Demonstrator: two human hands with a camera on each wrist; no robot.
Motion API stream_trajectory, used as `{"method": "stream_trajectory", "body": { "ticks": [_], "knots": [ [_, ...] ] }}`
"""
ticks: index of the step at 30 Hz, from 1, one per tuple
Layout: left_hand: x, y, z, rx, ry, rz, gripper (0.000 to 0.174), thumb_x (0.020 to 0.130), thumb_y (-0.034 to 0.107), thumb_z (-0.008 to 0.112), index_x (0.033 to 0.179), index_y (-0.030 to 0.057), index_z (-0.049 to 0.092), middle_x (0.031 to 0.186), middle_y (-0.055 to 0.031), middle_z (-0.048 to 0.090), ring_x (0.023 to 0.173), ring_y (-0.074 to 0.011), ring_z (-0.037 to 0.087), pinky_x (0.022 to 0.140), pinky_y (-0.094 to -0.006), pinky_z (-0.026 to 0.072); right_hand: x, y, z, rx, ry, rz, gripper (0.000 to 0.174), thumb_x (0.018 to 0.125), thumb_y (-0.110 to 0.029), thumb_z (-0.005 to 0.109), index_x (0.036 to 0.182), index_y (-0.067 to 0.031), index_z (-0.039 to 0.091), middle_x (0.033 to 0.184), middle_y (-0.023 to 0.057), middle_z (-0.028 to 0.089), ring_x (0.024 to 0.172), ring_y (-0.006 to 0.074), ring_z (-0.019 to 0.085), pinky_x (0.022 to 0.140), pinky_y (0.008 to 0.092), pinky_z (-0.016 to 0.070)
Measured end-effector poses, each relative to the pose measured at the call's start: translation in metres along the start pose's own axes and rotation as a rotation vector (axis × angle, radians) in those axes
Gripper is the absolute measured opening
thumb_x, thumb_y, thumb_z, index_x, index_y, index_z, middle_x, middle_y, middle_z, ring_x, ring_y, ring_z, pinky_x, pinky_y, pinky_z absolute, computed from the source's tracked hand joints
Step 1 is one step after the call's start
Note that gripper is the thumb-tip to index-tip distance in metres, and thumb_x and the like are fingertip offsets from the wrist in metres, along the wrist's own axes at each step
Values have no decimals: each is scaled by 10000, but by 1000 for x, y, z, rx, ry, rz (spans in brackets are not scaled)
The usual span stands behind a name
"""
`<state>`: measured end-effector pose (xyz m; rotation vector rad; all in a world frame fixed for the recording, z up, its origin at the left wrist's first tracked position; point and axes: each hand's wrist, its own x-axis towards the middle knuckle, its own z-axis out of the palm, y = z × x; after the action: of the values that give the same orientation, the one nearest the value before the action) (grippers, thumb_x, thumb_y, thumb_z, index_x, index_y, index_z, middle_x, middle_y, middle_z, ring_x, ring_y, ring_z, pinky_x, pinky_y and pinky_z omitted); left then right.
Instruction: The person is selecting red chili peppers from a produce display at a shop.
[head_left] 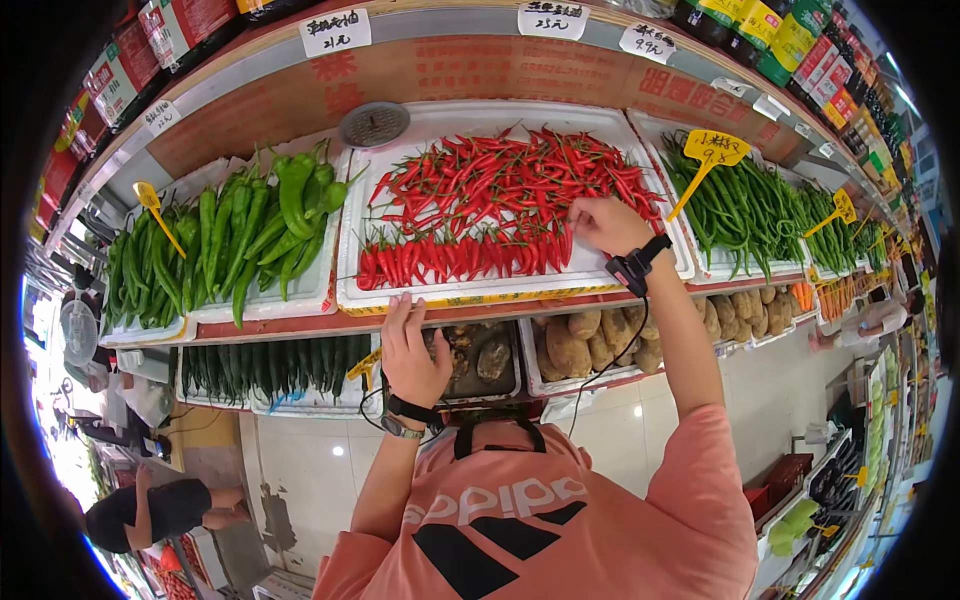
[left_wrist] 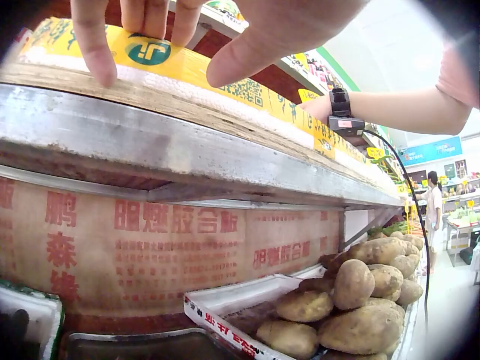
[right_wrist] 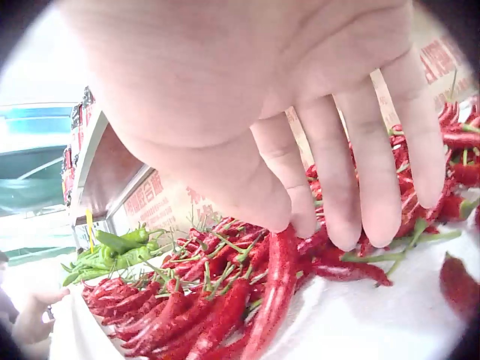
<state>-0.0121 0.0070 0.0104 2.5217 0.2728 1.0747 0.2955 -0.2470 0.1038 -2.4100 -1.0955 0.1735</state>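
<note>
A white foam tray (head_left: 592, 266) of red chilies stands before me, with a loose pile (head_left: 500, 180) at the back and a neat row (head_left: 465, 258) along the front. My right hand (head_left: 610, 226) is at the right end of that row. In the right wrist view its thumb and index fingertips pinch the stem end of a red chili (right_wrist: 273, 294), whose body hangs down beside the row; the other fingers are fairly straight. My left hand (head_left: 412, 355) rests at the tray's front edge, fingers extended over the yellow tape (left_wrist: 191, 69), holding nothing.
Green peppers (head_left: 235, 225) fill the left tray; thinner green chilies (head_left: 735, 215) lie right, with a yellow price tag (head_left: 716, 148). A metal strainer (head_left: 374, 125) sits behind. Potatoes (head_left: 570, 345) and cucumbers (head_left: 280, 368) are on the lower shelf. A cable (head_left: 607, 368) hangs from my right wrist.
</note>
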Motion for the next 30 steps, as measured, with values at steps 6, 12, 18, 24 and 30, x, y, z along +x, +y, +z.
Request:
{"method": "stream_trajectory", "body": {
  "ticks": [6,12,18,24,30],
  "knots": [
    [0,-1,2,-8,3,-10,570,865,45,723,1421,8,603,1496,-200,568,1416,-450,521,1141,-530,463,9,3,15,-132,-158,56,246,880,-274,771,948,-40,734,866,161,759,862,363,741,773,468,569],
    [-1,-2,2,8,4,-6,562,865,41,721,1414,9,607,1494,-194,572,1419,-443,523,1140,-526,468,4,0,12,-286,-216,194,318,902,-353,756,965,-42,767,870,177,763,859,363,743,786,470,567],
    [-1,-2,4,11,16,-4,558,863,41,724,1408,3,611,1487,-193,576,1417,-440,526,1142,-524,468,-2,10,18,-220,-247,209,312,917,-362,744,963,-54,766,891,185,756,877,360,738,792,468,561],
    [-2,-3,4,18,12,-1,551,865,45,725,1403,0,615,1483,-196,579,1418,-441,525,1141,-525,467,-8,-9,7,-117,-367,122,288,941,-348,731,941,-60,745,844,159,737,826,334,722,756,452,545],
    [-2,-3,4,11,13,0,554,867,43,722,1408,2,609,1488,-199,575,1415,-442,527,1136,-525,469,-4,3,5,-97,-79,15,165,909,-192,750,992,-55,710,838,138,715,803,326,712,739,443,545]
  ]
}}
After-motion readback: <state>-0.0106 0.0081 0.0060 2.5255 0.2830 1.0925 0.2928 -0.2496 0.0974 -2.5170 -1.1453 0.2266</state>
